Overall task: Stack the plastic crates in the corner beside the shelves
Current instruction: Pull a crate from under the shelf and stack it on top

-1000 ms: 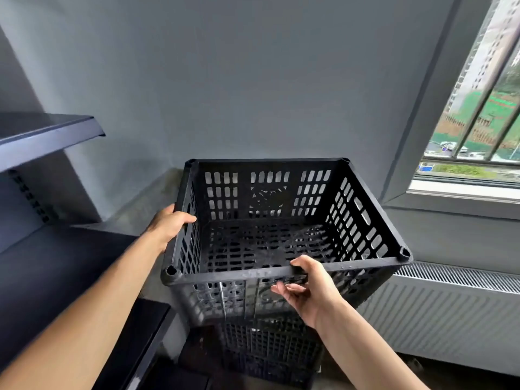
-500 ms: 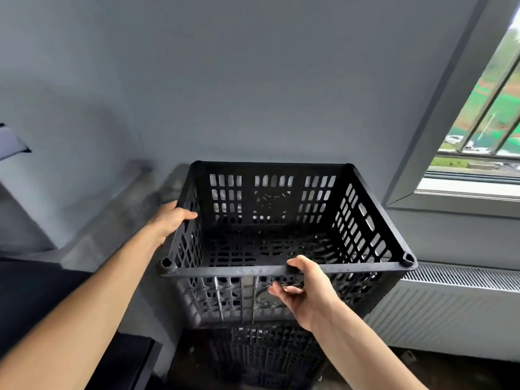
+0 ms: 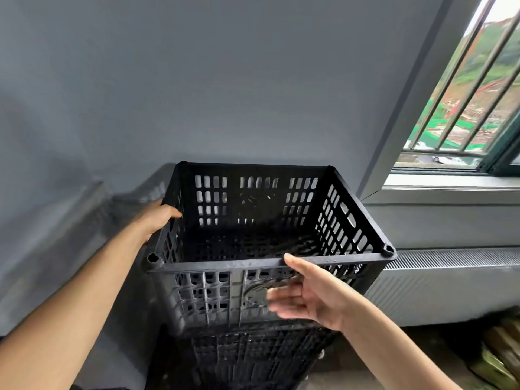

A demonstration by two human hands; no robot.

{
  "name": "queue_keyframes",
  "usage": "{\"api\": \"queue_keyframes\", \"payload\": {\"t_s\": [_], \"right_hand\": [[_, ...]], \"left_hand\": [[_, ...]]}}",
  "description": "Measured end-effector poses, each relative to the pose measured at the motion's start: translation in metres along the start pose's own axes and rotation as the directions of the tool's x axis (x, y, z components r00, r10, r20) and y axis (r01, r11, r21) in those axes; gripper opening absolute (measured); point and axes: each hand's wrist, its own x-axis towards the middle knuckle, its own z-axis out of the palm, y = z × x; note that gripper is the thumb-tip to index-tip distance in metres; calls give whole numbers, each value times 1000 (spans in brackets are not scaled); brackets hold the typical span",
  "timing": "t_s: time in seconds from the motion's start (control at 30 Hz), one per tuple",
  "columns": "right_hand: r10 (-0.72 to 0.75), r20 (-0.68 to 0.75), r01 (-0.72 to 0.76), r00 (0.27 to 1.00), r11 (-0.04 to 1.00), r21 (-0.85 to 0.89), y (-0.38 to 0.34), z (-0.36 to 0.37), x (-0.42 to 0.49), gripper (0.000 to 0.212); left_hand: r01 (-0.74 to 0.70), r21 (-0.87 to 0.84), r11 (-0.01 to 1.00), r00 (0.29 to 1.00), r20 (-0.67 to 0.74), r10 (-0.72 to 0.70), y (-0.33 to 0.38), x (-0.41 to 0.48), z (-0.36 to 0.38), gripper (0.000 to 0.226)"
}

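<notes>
The left hand is the one grip at work: thumb hooked over the left rim of the top crate, fingers hidden on the outside of that wall, so it is grasping the crate there. The right hand is released, palm spread and fingers blurred, floating just in front of the near wall below the rim and not closed on anything; whether a fingertip brushes the plastic I cannot tell.

The top crate sits on a lower crate of the same black lattice, the pair standing where the grey wall turns the corner, with a radiator under the window to the right. No shelves show in this view.

I'd judge the crate light for its bulk, being all slots and thin ribs, but stiff enough to keep its square. The thick top rim and the moulded corner posts look like the sound places to hold; the slotted walls would pinch fingers. Smooth plastic may slide if the feet miss the lower rim, so a push at opposite sides would test the seating.

Half a second back the right hand was curled around the near rim with the thumb on top; now it has let go and drawn back, while the left keeps its hold. The view has also swung right, losing the dark shelf at the left edge
</notes>
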Motion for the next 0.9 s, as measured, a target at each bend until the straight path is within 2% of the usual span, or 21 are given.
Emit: {"api": "queue_keyframes", "payload": {"t_s": [0.03,0.1,0.2,0.3,0.43,0.47,0.57,0.63,0.7,0.77,0.9], "right_hand": [[9,50,-1,999,986,-169,-4,-4,-8,44],[-53,60,72,997,913,-401,-20,-9,-20,37],[-206,-22,156,978,803,-575,-46,-12,-31,30],[-275,-87,156,958,746,-648,-63,-18,-28,27],[-455,-180,157,872,609,-777,-77,-39,-8,20],[-512,-202,143,835,555,-820,-80,-46,0,21],[-708,-230,30,668,334,-942,-91,-75,20,26],[-772,-219,-54,597,233,-971,-97,-94,29,25],[-771,-240,-175,590,168,-970,-102,-111,36,27],[-768,-258,-249,586,132,-959,-103,-125,46,27],[-766,-266,-195,585,185,-963,-105,-132,63,34]], "left_hand": [[3,8,1000,1000,3,-3,-1,1,-1,37],[12,21,1000,1000,3,-12,0,4,-1,38],[23,7,1000,1000,10,-23,1,4,0,34],[34,33,999,999,-15,-33,-2,9,1,38],[20,271,962,989,-147,21,-3,24,4,56],[24,336,941,986,-161,32,-5,28,4,56],[27,524,851,968,-225,108,-21,59,6,36],[50,612,789,957,-255,137,-40,88,7,40],[50,673,738,954,-250,164,-39,85,9,44],[62,668,741,949,-269,163,-14,47,10,46],[96,650,754,947,-292,132,7,18,13,43]]}}
